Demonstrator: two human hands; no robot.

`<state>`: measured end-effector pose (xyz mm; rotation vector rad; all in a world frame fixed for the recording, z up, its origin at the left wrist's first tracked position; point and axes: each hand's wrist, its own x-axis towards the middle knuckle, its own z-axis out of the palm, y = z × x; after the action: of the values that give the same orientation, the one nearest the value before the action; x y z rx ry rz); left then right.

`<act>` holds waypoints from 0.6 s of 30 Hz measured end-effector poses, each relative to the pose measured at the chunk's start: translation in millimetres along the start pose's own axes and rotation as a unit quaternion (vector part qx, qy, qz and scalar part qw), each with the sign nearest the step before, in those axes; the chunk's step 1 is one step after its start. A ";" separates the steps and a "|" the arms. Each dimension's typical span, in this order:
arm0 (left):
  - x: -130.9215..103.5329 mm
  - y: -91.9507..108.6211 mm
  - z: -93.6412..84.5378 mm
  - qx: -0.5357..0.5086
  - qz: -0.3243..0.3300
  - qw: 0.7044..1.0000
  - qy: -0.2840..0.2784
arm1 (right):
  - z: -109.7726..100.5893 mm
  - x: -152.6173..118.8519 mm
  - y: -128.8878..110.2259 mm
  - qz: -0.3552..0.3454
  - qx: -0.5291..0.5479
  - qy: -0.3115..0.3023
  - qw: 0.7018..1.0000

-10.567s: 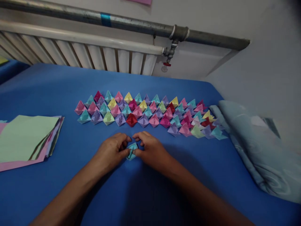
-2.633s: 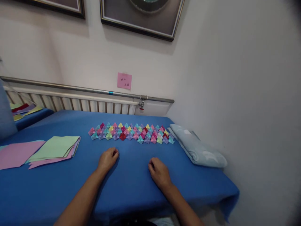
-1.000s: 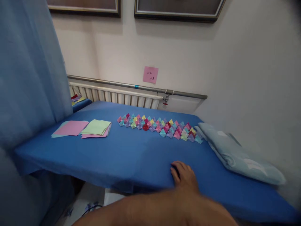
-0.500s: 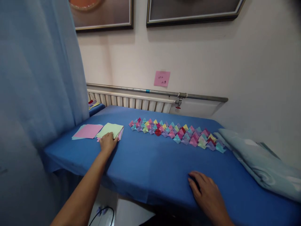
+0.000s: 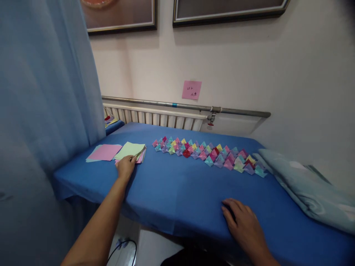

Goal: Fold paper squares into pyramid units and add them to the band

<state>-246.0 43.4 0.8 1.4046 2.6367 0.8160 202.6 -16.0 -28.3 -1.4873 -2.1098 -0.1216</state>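
Note:
My left hand (image 5: 126, 167) is at the near edge of a stack of square coloured paper, fingers closed on the top light green sheet (image 5: 130, 150). That sheet's near right edge is bent up, and pink sheets (image 5: 141, 158) show beneath it. Left of this stack lies a pile with a pink sheet (image 5: 106, 152) over light blue ones. My right hand (image 5: 244, 223) rests on the blue cover (image 5: 177, 192) near its front edge, loosely curved, thumb apart from the fingers, holding nothing.
Several small folded paper pieces (image 5: 212, 155) in mixed colours stand in rows along the back. A folded light green blanket (image 5: 307, 192) lies at the right. A blue curtain (image 5: 50, 92) hangs at the left. Behind are a radiator (image 5: 155, 118) and a pipe (image 5: 241, 112).
My left hand has closed on the light green sheet and drawn slightly toward me, bending up its near right edge. My right hand stays in place. The view has shifted slightly.

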 end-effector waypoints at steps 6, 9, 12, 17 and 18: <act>2.7 -5.6 -1.1 -0.056 -0.025 0.998 -0.007 | -0.3 1.1 -0.7 0.002 -0.006 -0.005 1.000; 3.1 -7.5 -1.0 -0.080 -0.040 0.996 -0.008 | -0.4 1.1 -0.3 0.005 -0.004 -0.005 1.000; 3.8 -9.5 -0.4 -0.103 -0.048 0.994 -0.005 | -0.7 1.3 0.0 0.013 -0.002 -0.014 1.000; 6.7 -13.5 1.1 -0.142 -0.053 0.988 0.013 | -0.9 1.2 -0.6 0.014 0.000 -0.015 1.000; 7.3 -14.3 1.5 -0.152 -0.054 0.987 0.018 | -0.9 1.0 -0.6 0.012 0.003 -0.013 1.000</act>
<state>-260.8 43.3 -5.7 1.1685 2.4536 1.1778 202.1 -15.7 -27.0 -1.5182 -2.1094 -0.0888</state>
